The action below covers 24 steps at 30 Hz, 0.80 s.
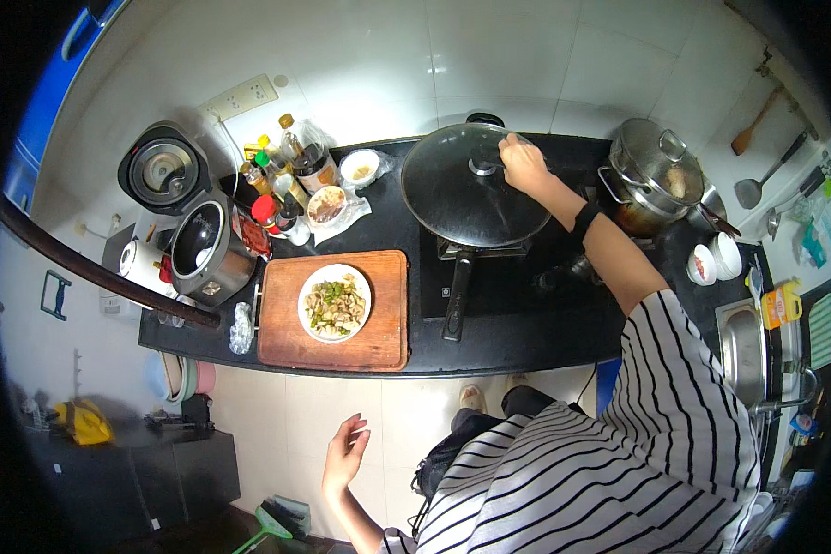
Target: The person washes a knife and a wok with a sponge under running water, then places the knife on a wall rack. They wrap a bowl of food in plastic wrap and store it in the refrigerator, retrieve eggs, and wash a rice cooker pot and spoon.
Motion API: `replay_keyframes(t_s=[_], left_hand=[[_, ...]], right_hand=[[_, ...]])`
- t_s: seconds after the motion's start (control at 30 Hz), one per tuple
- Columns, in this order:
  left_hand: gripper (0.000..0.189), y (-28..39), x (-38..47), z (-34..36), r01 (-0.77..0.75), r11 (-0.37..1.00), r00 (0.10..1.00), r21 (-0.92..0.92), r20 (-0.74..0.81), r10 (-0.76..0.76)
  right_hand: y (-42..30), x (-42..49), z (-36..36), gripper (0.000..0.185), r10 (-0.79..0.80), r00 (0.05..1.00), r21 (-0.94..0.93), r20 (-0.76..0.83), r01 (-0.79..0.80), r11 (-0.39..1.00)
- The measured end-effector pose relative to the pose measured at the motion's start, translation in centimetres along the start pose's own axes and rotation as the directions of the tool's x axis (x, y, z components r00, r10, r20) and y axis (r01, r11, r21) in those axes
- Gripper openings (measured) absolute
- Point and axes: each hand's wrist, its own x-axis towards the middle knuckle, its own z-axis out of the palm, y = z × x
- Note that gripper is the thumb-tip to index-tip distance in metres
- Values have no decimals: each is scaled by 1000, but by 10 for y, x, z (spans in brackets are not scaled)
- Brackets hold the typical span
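Observation:
My right hand [523, 163] is closed around the knob of a large dark glass lid [450, 190]. The lid covers a long-handled pan on the stove, and its pan handle [460, 294] points toward me. What the pan holds is hidden. My left hand [346, 453] hangs over the floor in front of the counter, fingers apart and holding nothing. Ahead of it, a white bowl [362, 325] of chopped pale pieces and green peppers sits on a wooden cutting board [277, 311].
Seasoning bottles [308, 159] and two small bowls stand behind the board. An open rice cooker [215, 266] is at the left. A lidded steel steamer pot [654, 173] stands right of the pan, near small white bowls [724, 256] and a sink [741, 353].

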Motion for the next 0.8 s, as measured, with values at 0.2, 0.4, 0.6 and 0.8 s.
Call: replay_keyframes(t_s=[0.2, 0.4, 0.6, 0.8], left_hand=[[43, 22, 28, 12, -48, 987, 996, 154, 84, 35], [48, 35, 27, 18, 9, 946, 1000, 324, -19, -3], [50, 31, 16, 1, 53, 897, 998, 438, 19, -68], [49, 18, 47, -83, 112, 824, 990, 555, -133, -45]], right_hand=[[-13, 0, -13, 44, 71, 994, 11, 82, -72, 997], [-24, -48, -105, 68, -19, 964, -47, -265, 7, 999], [-6, -142, -145, 39, 202, 943, 468, -264, -58, 882], [-41, -199, -165, 19, 362, 910, 685, -202, -133, 716]])
